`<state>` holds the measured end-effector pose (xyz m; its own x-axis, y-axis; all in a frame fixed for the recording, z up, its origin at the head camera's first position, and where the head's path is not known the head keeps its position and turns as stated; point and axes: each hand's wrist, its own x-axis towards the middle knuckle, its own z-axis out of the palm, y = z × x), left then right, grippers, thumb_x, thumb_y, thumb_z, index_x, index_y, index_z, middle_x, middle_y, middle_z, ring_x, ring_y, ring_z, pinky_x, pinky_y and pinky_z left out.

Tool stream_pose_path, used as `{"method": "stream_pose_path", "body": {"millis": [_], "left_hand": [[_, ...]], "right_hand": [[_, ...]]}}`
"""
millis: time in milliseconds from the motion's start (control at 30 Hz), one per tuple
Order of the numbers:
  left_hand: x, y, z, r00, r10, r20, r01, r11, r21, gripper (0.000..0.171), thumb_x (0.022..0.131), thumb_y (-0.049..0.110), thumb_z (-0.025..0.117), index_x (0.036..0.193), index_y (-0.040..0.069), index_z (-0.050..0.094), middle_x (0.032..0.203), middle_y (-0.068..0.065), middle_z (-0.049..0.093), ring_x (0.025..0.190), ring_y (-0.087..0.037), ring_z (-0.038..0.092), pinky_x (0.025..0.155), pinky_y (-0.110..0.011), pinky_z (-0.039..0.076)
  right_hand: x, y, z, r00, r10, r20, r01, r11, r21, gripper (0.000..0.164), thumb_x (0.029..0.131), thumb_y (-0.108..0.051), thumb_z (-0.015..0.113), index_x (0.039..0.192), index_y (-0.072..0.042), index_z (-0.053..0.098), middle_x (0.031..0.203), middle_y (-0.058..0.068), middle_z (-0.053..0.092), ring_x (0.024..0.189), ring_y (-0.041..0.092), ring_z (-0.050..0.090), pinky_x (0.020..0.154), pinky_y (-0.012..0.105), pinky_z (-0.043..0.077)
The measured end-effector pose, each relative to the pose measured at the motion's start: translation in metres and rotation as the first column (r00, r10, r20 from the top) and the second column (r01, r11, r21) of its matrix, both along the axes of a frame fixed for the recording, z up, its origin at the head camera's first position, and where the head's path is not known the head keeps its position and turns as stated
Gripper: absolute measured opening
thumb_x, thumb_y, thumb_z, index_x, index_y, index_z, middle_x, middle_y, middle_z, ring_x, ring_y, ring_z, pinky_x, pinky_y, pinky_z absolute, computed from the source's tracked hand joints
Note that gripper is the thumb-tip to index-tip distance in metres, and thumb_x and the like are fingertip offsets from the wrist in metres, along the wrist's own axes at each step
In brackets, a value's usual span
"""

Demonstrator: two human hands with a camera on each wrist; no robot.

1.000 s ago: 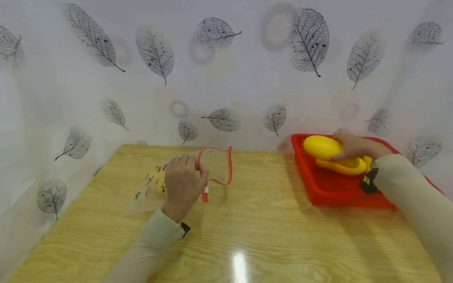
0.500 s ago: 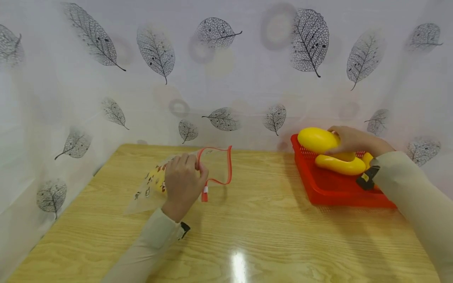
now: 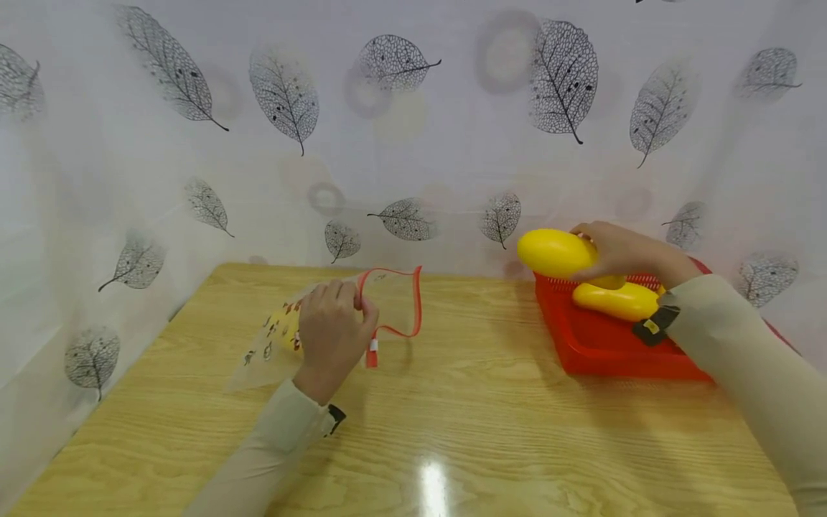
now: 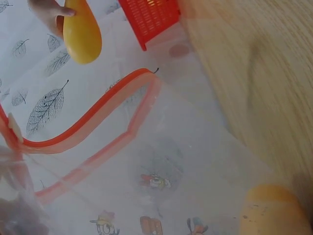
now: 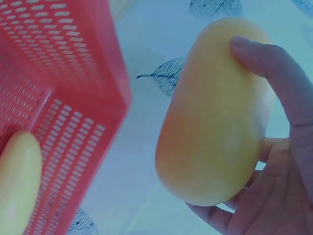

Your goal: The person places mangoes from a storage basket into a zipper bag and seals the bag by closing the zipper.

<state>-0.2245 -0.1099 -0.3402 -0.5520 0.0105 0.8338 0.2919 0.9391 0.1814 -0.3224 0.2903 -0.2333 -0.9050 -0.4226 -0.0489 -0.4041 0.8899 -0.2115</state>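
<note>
Gripped in my left hand (image 3: 332, 334) on the left of the table is a clear zip bag (image 3: 395, 305) with red edging and cartoon prints. Its mouth gapes toward the right, and a yellow object (image 4: 274, 210) shows inside it in the left wrist view. My right hand (image 3: 623, 251) holds a smooth, oblong yellow toy fruit (image 3: 552, 253), thumb on one side and fingers on the other. The fruit (image 5: 210, 117) is over the left rim of the red basket (image 3: 581, 359). Another long yellow piece (image 3: 614, 300) lies in the basket, partly hidden by the right arm.
The basket has slotted walls and stands at the back right of the wooden table (image 3: 465, 402). Behind the table hangs a pale curtain (image 3: 446, 158) printed with leaves. A bit of orange-yellow beside the right wrist is mostly hidden.
My right hand has lifted the yellow fruit up from inside the basket and carried it left over the rim. The left hand and the bag have stayed in place.
</note>
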Motion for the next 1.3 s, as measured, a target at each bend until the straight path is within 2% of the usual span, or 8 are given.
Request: {"method": "stream_pose_path", "body": {"millis": [267,800,967,1300], "left_hand": [[0.000,0.001,0.000,1.000,0.000,-0.004,0.000,1.000,0.002,0.019,0.074,0.010,0.059,0.060,0.008,0.046,0.057,-0.006,0.049,0.055,-0.024,0.045,0.055,-0.036,0.038],[-0.003,0.002,-0.002,0.999,0.013,-0.030,-0.013,1.000,-0.006,0.020,0.073,0.011,0.059,0.059,0.008,0.046,0.056,-0.006,0.047,0.053,-0.023,0.043,0.053,-0.034,0.036],[-0.002,0.002,-0.001,1.000,0.017,-0.018,-0.017,1.000,-0.007,0.020,0.074,0.012,0.059,0.060,0.008,0.046,0.057,-0.006,0.047,0.054,-0.022,0.043,0.053,-0.034,0.036],[-0.001,0.001,-0.001,1.000,0.014,-0.015,-0.014,1.000,-0.014,0.020,0.073,0.012,0.059,0.059,0.009,0.045,0.056,-0.005,0.047,0.054,-0.022,0.043,0.054,-0.034,0.036]], "right_hand": [[0.008,-0.020,0.005,0.999,0.035,-0.029,-0.035,0.999,-0.011,0.073,0.071,-0.033,0.078,0.128,0.001,0.047,0.113,0.016,0.057,0.094,0.025,0.051,0.085,0.043,0.043],[0.010,-0.052,0.002,0.989,0.117,-0.090,-0.119,0.993,-0.019,0.073,0.070,-0.030,0.079,0.129,-0.001,0.047,0.119,0.017,0.055,0.102,0.028,0.051,0.090,0.048,0.043],[0.010,-0.061,0.000,0.984,0.145,-0.108,-0.149,0.989,-0.027,0.074,0.068,-0.032,0.080,0.127,-0.001,0.049,0.119,0.017,0.055,0.102,0.028,0.051,0.090,0.047,0.044],[0.012,-0.075,-0.006,0.981,0.175,-0.088,-0.178,0.983,-0.036,0.075,0.069,-0.032,0.079,0.130,-0.001,0.046,0.121,0.019,0.051,0.100,0.029,0.051,0.089,0.048,0.046]]}}
